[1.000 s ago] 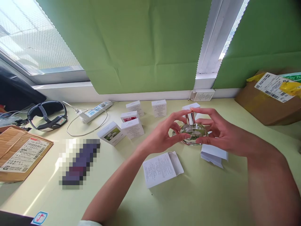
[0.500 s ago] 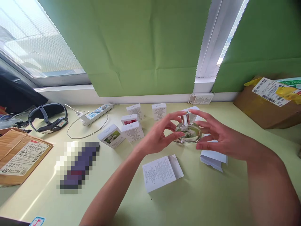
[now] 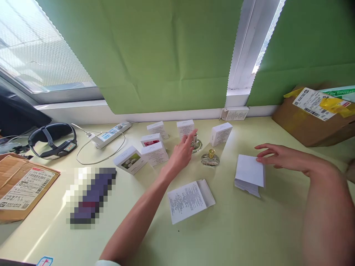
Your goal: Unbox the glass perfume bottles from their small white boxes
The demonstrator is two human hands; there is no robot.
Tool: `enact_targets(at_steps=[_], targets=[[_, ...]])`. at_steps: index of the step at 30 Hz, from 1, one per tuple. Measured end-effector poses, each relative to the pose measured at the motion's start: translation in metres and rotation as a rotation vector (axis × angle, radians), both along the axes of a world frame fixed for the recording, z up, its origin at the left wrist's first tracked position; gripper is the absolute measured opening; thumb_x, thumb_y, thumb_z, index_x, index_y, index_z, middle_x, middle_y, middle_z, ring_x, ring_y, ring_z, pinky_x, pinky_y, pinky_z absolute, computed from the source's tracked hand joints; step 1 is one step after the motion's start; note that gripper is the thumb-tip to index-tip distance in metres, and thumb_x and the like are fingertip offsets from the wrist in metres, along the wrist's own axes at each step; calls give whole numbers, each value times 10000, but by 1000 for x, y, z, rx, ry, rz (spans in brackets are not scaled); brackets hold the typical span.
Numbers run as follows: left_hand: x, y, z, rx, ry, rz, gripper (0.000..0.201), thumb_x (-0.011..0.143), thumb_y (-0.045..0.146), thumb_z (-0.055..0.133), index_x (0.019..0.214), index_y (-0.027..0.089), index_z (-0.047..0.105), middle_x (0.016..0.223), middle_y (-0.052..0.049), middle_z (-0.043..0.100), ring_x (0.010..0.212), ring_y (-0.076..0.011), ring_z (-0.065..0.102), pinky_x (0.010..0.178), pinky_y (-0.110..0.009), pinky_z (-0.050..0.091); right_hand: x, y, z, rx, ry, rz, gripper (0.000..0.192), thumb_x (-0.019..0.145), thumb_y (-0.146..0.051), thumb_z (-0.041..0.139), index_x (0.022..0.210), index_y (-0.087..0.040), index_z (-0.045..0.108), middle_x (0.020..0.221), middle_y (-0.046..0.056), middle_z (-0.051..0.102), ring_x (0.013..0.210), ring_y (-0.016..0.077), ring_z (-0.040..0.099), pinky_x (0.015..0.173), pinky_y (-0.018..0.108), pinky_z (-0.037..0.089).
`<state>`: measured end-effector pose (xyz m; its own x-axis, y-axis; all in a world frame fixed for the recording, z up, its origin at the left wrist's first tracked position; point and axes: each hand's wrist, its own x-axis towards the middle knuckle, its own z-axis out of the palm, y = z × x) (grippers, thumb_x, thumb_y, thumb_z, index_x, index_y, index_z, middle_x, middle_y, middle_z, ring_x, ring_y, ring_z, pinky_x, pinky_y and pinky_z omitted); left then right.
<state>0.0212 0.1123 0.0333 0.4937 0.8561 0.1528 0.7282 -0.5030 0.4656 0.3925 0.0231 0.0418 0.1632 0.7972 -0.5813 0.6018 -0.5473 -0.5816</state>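
My left hand (image 3: 181, 155) is closed at the silver cap of a clear glass perfume bottle (image 3: 197, 146) standing on the table; its fingers partly hide the cap. In front of it to the right stands another perfume bottle (image 3: 210, 159), with a gold top. My right hand (image 3: 277, 157) is open, fingers spread, its thumb at the right edge of a plain white folded carton (image 3: 249, 171). I cannot tell whether it presses on the carton. An opened white box (image 3: 188, 201) with printed text lies nearer me, its flap to the right.
Several small white boxes stand behind and left, among them a box with a flower picture (image 3: 130, 160). A power strip (image 3: 113, 133), a headset (image 3: 52, 140), a blurred dark object (image 3: 93, 195) and a parcel (image 3: 24, 184) lie left. A large cardboard box (image 3: 313, 122) stands at right.
Both hands held a silver-capped bottle between them before. They have now parted, left hand to the left, right hand to the right by the carton. Two bottles now show on the table.
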Motion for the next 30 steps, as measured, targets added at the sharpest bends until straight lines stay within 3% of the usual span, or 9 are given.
enact_targets(at_steps=[5, 11, 14, 17, 20, 23, 28, 30], targets=[[-3, 7, -15, -57, 49, -3, 641, 957, 156, 406, 1542, 338, 218, 1308, -103, 514, 897, -213, 631, 839, -405, 530, -13, 6, -4, 7, 62, 13, 584, 761, -525, 746, 1288, -334, 583, 1324, 100, 630, 1215, 293, 612, 870, 369, 594], [-10, 5, -10, -70, 59, -27, 702, 944, 127, 383, 1570, 320, 132, 1342, -132, 463, 997, -245, 627, 877, -429, 519, -28, 6, 0, 54, 126, -2, 609, 703, -433, 804, 1263, -270, 628, 1198, 118, 670, 1083, 309, 685, 826, 415, 630], [-12, -1, 3, -85, 52, -44, 724, 943, 180, 456, 1572, 314, 124, 1384, -142, 420, 1157, -286, 577, 964, -468, 490, -29, 4, 4, 103, 151, 52, 632, 712, -450, 811, 1300, -295, 641, 1159, 106, 698, 1125, 315, 672, 860, 414, 619], [-13, -11, 26, -48, 8, -43, 652, 975, 254, 468, 1555, 314, 175, 1408, -139, 410, 1260, -299, 507, 1029, -505, 448, -26, 0, 13, 147, 137, 193, 634, 738, -510, 791, 1340, -391, 630, 1160, 58, 709, 1192, 318, 636, 941, 442, 581], [-13, -25, 50, -19, -142, -72, 553, 1015, 326, 437, 1530, 308, 234, 1382, -117, 485, 1253, -258, 513, 1040, -465, 442, -26, -7, 26, 197, 90, 326, 641, 772, -526, 765, 1381, -482, 569, 1251, 21, 672, 1243, 321, 595, 1011, 489, 530], [-11, -40, 69, -138, -264, -168, 491, 1017, 446, 451, 1473, 288, 361, 1277, -94, 603, 1164, -224, 582, 959, -392, 488, -31, -17, 43, 305, 103, 354, 625, 815, -497, 737, 1403, -514, 524, 1384, 6, 597, 1308, 321, 539, 999, 439, 538], [4, -65, 77, -401, -255, -386, 686, 879, 603, 625, 1445, 269, 429, 1226, -94, 662, 1096, -243, 629, 882, -383, 526, -56, -27, 61, 514, 228, 267, 630, 795, -445, 775, 1371, -513, 530, 1339, 20, 602, 1228, 320, 595, 867, 339, 603], [11, -72, 75, -422, -280, -410, 615, 872, 577, 648, 1374, 266, 477, 1170, -81, 677, 1045, -240, 644, 848, -385, 540, -70, -28, 65, 553, 273, 301, 619, 795, -431, 778, 1360, -512, 538, 1280, 18, 613, 1200, 319, 597, 873, 357, 604]])
